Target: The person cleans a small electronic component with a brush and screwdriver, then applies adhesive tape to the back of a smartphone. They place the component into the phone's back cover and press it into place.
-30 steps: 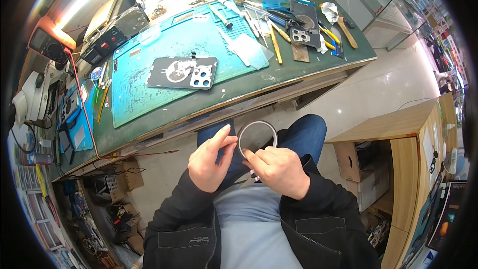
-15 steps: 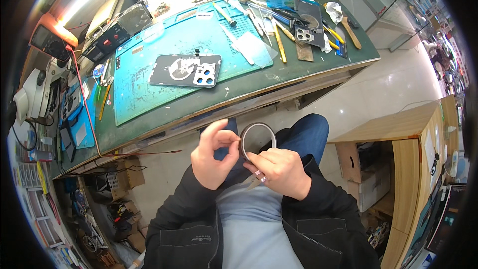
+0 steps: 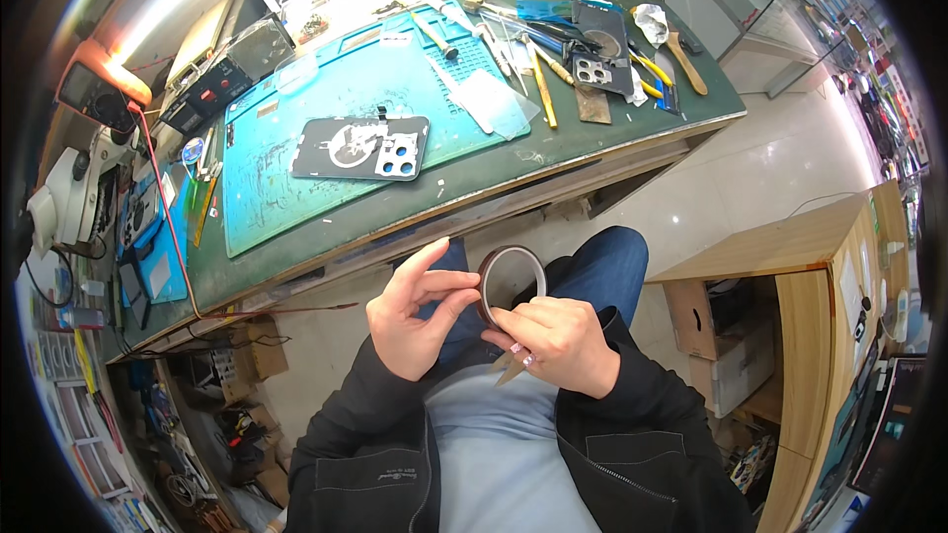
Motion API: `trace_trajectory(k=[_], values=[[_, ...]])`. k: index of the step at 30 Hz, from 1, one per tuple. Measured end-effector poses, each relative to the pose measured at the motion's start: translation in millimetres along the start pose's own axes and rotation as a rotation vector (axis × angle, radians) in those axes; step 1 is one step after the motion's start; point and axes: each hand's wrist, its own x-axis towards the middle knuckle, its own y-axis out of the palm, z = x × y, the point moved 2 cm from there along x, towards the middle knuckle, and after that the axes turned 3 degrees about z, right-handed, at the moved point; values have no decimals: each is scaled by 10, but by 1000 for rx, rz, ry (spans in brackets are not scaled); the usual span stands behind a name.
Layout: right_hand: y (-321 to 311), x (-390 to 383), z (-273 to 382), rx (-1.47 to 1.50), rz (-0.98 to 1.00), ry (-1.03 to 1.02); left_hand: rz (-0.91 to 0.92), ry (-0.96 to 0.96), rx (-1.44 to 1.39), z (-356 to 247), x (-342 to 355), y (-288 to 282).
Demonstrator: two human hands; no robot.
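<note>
My right hand (image 3: 565, 343) is closed around the lower right of a roll of brown tape (image 3: 483, 298), holding it upright above my lap. A pointed metal tool with blade-like tips (image 3: 510, 371) sticks out below the same hand; its handle is mostly hidden, with pinkish bits showing by the fingers. At the roll's left edge, my left hand (image 3: 410, 321) has thumb and index finger pinched together against the tape, the other fingers raised. Whether a loose tape end is between those fingertips is too small to see. A black phone back panel (image 3: 326, 150) lies on the blue work mat (image 3: 267, 199).
Tools, including a yellow-handled one (image 3: 546, 99), and a second phone panel (image 3: 599, 35) crowd the bench's right side. A multimeter (image 3: 94, 84) with a red lead stands at the left. The bench's front edge (image 3: 494, 205) lies beyond my hands; a wooden cabinet (image 3: 805, 355) is at right.
My left hand has shifted slightly left, its thumb and index finger now stretched straighter toward the roll's edge. The right hand keeps the tape and metal tool nearly in place.
</note>
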Motion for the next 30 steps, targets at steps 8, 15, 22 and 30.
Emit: trace_trajectory(k=[8,15,22,30], values=[[17,-7,21,38,-10,-4,-21,124,128,-48,-11,32],[20,51,95,91,-75,-15,-15,365,377,-81,61,59],[-204,332,67,101,-249,-64,111,783,647,-739,680,-77],[-212,1067,-484,-19,-398,-79,277,692,812,-1122,1642,-300]])
